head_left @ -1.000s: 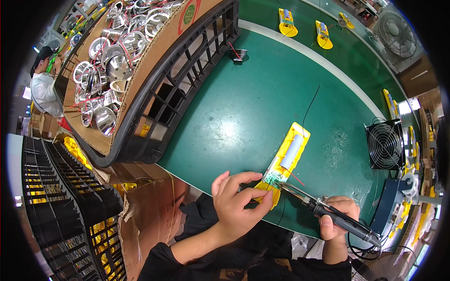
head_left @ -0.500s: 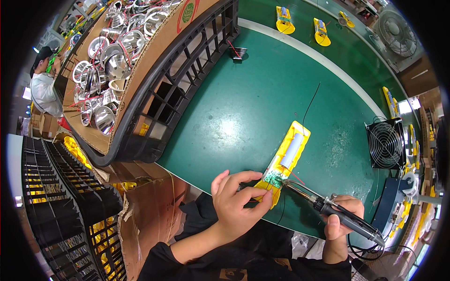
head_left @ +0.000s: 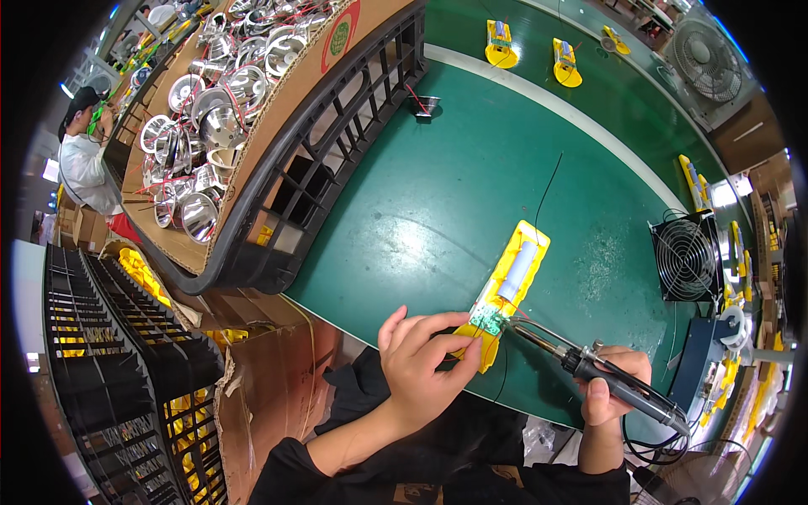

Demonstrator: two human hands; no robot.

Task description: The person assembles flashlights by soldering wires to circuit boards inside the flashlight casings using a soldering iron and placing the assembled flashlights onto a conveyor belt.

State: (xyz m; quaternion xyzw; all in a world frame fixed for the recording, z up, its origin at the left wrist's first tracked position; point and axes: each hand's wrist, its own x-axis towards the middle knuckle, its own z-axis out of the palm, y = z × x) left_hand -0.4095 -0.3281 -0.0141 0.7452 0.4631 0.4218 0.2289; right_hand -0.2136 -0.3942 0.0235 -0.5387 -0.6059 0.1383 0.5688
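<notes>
A yellow plastic housing (head_left: 530,240) lies slantwise on the green bench, carrying a pale blue cylindrical battery cell (head_left: 518,271) and a small green circuit board (head_left: 486,319). My left hand (head_left: 425,358) grips the near end of the housing beside the board, thumb and forefinger closed on its edge; whether a thin wire is also between them is too small to tell. In my right hand (head_left: 616,385) is a soldering iron (head_left: 581,364), its tip at the board's right side. A thin red wire runs near the tip, and a thin dark wire (head_left: 551,185) stretches from the housing's far end.
A black crate (head_left: 311,160) with a cardboard box of shiny reflector cups (head_left: 220,126) stands left. One reflector cup (head_left: 424,107) sits at the bench's far side. More yellow housings (head_left: 501,46) lie beyond the white strip. A black fan (head_left: 688,257) stands right. A person (head_left: 84,160) sits far left.
The view has shifted slightly, so the bench items appear a little left. Both hands keep their holds. The red wire by the iron's tip lies differently, closer to the iron.
</notes>
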